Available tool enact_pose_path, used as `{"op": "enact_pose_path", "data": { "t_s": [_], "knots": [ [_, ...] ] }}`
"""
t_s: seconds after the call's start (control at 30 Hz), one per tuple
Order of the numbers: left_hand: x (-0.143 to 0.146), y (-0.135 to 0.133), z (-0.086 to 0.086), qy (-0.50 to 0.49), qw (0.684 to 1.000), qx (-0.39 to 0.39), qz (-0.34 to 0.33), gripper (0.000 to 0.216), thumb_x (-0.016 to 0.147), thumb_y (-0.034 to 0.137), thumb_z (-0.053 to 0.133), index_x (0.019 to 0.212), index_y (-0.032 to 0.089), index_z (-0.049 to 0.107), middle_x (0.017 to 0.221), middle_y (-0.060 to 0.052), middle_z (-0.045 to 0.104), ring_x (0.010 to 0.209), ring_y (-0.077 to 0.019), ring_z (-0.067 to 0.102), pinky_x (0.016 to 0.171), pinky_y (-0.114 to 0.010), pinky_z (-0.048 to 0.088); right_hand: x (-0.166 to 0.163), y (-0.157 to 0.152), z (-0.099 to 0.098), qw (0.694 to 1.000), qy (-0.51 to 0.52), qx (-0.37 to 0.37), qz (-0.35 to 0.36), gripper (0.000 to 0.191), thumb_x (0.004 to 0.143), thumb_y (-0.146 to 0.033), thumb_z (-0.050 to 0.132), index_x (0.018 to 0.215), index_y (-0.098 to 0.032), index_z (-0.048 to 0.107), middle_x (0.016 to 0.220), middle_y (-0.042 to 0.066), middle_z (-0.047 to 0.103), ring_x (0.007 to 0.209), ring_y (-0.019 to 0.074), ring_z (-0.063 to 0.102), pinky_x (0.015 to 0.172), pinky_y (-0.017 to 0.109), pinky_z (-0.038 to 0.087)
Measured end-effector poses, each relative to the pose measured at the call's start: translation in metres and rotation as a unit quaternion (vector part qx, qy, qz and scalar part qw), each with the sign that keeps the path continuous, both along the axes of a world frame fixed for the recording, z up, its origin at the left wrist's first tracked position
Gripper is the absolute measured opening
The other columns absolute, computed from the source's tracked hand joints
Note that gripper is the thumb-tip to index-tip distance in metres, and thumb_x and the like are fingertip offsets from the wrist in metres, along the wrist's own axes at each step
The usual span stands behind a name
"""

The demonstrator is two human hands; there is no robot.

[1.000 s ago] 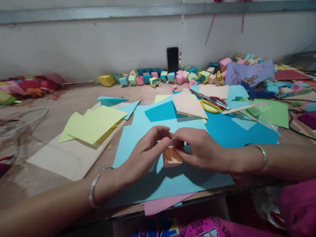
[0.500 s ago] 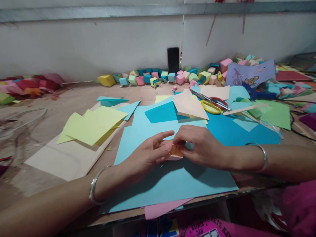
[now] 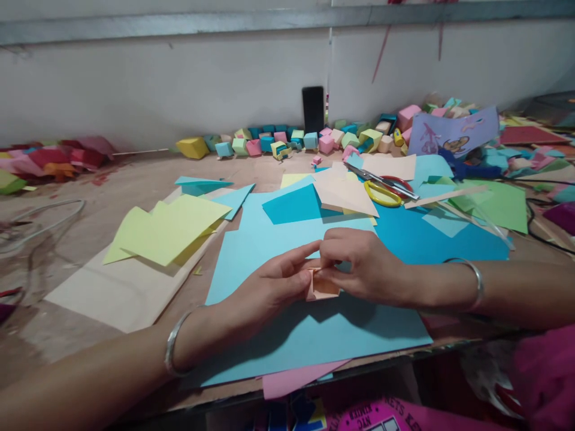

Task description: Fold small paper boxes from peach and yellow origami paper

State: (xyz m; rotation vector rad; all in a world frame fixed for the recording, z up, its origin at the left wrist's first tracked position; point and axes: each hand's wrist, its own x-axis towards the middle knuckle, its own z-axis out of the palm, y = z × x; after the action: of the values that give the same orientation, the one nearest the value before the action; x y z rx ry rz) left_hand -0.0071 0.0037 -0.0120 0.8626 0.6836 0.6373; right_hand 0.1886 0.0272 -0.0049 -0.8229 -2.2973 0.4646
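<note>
A small peach folded paper piece (image 3: 322, 287) sits between both my hands, low over a large light blue sheet (image 3: 287, 335). My left hand (image 3: 269, 287) grips its left side, index finger stretched out over the top. My right hand (image 3: 359, 266) pinches its top right edge with curled fingers. Each wrist wears a silver bangle.
Yellow-green sheets (image 3: 168, 230) lie to the left on a beige sheet (image 3: 121, 293). Scissors with yellow and red handles (image 3: 384, 190) lie behind the hands. Several folded paper cubes (image 3: 287, 140) line the wall beside a black phone (image 3: 313, 109). Paper scraps crowd the right side.
The peach piece has been turned and pressed between both hands. My left index finger has stretched out over it, and both hands have shifted slightly.
</note>
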Motion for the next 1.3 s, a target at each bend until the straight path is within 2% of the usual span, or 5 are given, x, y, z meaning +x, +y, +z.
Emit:
{"op": "enact_pose_path", "data": {
  "t_s": [0.2,0.5,0.63,0.93,1.3],
  "knots": [
    [0.001,-0.001,0.002,0.013,0.998,0.05,-0.029,0.049,0.087,0.021,0.067,0.134,0.021,0.056,0.124,-0.011,0.066,0.112,-0.0232,0.061,0.093,-0.032,0.045,-0.002,-0.001,0.001,1.0,-0.002,-0.003,0.028,0.013,0.078,-0.012,0.054,0.066,-0.016,0.055,0.064,-0.001,0.053,0.061,0.0099,0.044,0.056,0.023,0.03],
    [0.0,0.0,0.006,-0.037,0.99,-0.12,-0.071,0.031,0.093,0.032,0.055,0.11,0.01,0.069,0.112,-0.016,0.069,0.104,-0.0261,0.066,0.097,-0.043,0.047,0.0,0.0,0.002,0.996,0.074,-0.004,0.048,0.017,0.072,-0.004,0.051,0.061,-0.016,0.057,0.06,-0.002,0.05,0.059,0.0085,0.045,0.054,0.021,0.031],
    [-0.002,0.003,0.009,-0.027,0.99,-0.121,-0.071,0.031,0.095,0.029,0.049,0.106,0.007,0.069,0.103,-0.017,0.072,0.096,-0.0258,0.07,0.09,-0.041,0.051,0.0,0.004,0.0,0.996,0.063,-0.026,0.05,0.013,0.08,-0.01,0.058,0.068,-0.015,0.062,0.064,-0.001,0.055,0.063,0.0091,0.049,0.057,0.021,0.035],
    [-0.004,0.006,0.006,-0.05,0.991,-0.117,-0.03,0.026,0.096,0.023,0.05,0.1,0.007,0.07,0.101,-0.014,0.072,0.089,-0.021,0.069,0.085,-0.036,0.054,0.003,0.002,0.005,0.997,-0.021,0.011,0.076,0.03,0.096,-0.025,0.043,0.081,-0.013,0.065,0.08,0.008,0.06,0.073,0.0142,0.051,0.066,0.027,0.042],
    [-0.001,0.004,0.006,-0.015,0.993,-0.109,-0.032,0.023,0.089,0.029,0.062,0.096,0.01,0.073,0.097,-0.012,0.071,0.088,-0.0198,0.067,0.086,-0.036,0.053,0.003,0.006,-0.007,0.99,-0.027,0.131,0.045,0.026,0.089,-0.018,0.048,0.07,-0.016,0.065,0.066,0.003,0.059,0.059,0.0109,0.047,0.053,0.024,0.035]
  ]
}}
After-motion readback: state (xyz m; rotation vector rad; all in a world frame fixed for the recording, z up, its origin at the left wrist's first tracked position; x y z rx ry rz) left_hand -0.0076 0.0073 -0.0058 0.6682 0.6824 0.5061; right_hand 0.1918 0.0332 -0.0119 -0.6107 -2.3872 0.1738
